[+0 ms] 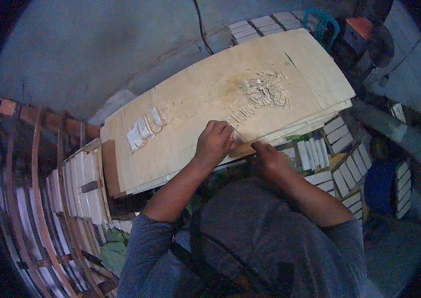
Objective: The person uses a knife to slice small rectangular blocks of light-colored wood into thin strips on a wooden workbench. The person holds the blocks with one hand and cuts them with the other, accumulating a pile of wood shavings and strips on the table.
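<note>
My left hand (215, 142) is closed at the near edge of a large pale plywood sheet (205, 99), its knuckles up. Close to its right, my right hand (271, 160) has its fingers curled at the same edge. Something thin and pale shows between the hands, but its kind is too blurred to tell. Just beyond them lies a row of short pale sticks (240, 114). It runs up to a loose pile of similar sticks (266, 89) farther right. Toward the left end of the sheet, bundled pale pieces (146, 126) lie side by side in a slanting row.
More sheets are stacked under the top one. Wooden slats (35, 169) stand at the left, with pale boards (84, 186) behind. Pale blocks (312, 153) lie at the right, beside a dark blue round object (383, 186). A teal plastic chair (323, 25) stands beyond the far right corner.
</note>
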A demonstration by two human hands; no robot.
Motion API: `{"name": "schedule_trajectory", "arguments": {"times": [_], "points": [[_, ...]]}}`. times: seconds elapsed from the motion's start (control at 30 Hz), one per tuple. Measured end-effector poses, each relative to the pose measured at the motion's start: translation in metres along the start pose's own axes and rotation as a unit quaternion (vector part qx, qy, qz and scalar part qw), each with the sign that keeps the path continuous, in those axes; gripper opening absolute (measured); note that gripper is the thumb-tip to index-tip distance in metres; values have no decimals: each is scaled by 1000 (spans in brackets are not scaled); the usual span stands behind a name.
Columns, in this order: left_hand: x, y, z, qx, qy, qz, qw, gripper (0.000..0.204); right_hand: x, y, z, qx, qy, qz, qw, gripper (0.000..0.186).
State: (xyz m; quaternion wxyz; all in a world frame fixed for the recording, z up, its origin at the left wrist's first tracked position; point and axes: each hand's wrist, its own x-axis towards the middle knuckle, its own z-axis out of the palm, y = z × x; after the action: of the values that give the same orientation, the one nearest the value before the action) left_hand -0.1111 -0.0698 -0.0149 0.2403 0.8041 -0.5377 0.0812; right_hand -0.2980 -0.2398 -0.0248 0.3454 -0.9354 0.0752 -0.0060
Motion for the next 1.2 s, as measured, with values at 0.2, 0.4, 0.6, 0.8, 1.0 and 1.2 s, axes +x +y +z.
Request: {"name": "schedule_trajectory", "arguments": {"times": [0.2, 0.4, 0.6, 0.8, 1.0, 1.2], "points": [[-2, 4, -5, 9, -12, -30, 999, 16, 2, -9, -26, -18, -3, 53, 998, 53], [-1, 4, -8, 14, -29, -26, 999, 15, 41, -47, -32, -22, -101, 79, 991, 67], [-6, 0, -2, -4, -2, -18, 1000, 15, 0, -13, -5, -2, -6, 46, 999, 56], [-9, 2, -5, 6, 12, -17, 1000, 14, 0, -22, -32, 24, -26, 78, 996, 54], [-12, -3, 0, 10, -7, -21, 1000, 16, 41, -42, -18, -38, -81, 76, 993, 53], [-14, -5, 0, -11, -5, -23, 1000, 19, -1, -7, 5, 22, -45, 89, 995, 55]]}}
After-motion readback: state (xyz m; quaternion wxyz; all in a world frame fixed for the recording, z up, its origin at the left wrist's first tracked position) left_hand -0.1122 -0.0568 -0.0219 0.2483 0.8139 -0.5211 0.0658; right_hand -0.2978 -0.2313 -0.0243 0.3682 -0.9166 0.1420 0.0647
